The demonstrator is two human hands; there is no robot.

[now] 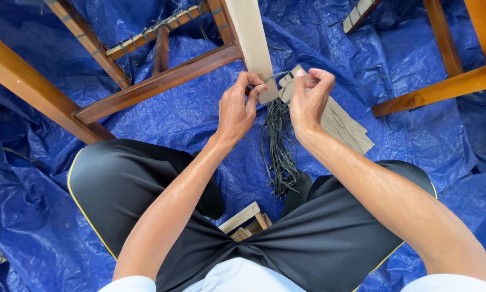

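My left hand pinches the lower end of a pale flat wooden slat that runs up out of view. My right hand grips the top of a ribbed, tan woven strip that slants down to the right. Between the two hands a thin dark cord crosses from slat to strip. Below the hands hangs a bundle of dark green cords, its loose ends spreading over the tarp between my knees.
Blue tarp covers the floor. A brown wooden chair frame with cord-wrapped rails stands at the left, another frame at the right. Small pale wood pieces lie between my legs in black shorts.
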